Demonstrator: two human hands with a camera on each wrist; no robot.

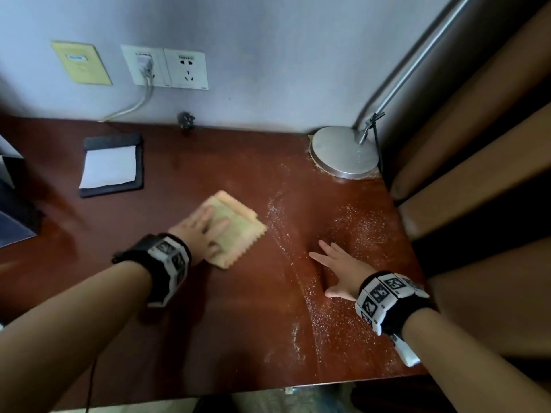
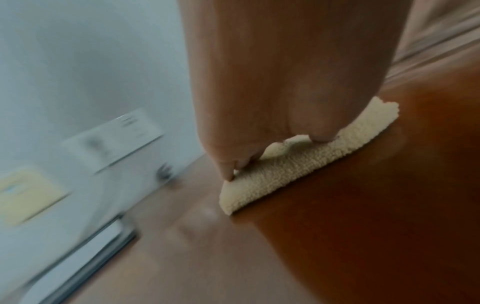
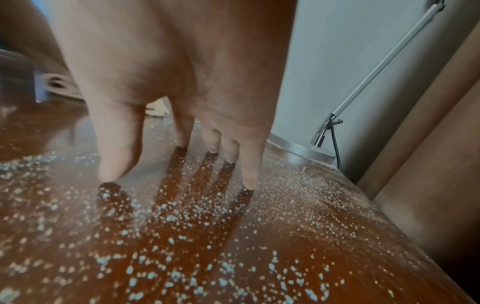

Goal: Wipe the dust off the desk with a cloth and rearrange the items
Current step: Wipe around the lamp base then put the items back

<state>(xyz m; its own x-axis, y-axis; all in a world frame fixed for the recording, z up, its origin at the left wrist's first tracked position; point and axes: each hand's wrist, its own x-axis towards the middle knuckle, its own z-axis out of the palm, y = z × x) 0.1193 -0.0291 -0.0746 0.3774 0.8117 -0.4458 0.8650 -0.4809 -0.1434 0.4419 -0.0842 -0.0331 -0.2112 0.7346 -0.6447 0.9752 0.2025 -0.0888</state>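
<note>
A folded beige cloth (image 1: 238, 226) (image 2: 298, 162) lies on the reddish-brown desk (image 1: 226, 323) near its middle. My left hand (image 1: 202, 231) (image 2: 262, 123) presses flat on the cloth with straight fingers. White dust grains (image 1: 351, 222) (image 3: 182, 226) cover the desk's right half, with a swept streak beside the cloth. My right hand (image 1: 340, 266) (image 3: 182, 144) rests open on the dusty surface, fingers spread, tips touching the wood.
A black notepad holder with white paper (image 1: 111, 166) lies at the back left. A silver lamp base (image 1: 344, 152) (image 3: 298, 149) with its cord stands in the back right corner. Wall sockets (image 1: 165, 67), brown curtains (image 1: 477, 174) at the right, dark objects (image 1: 15, 204) at the left edge.
</note>
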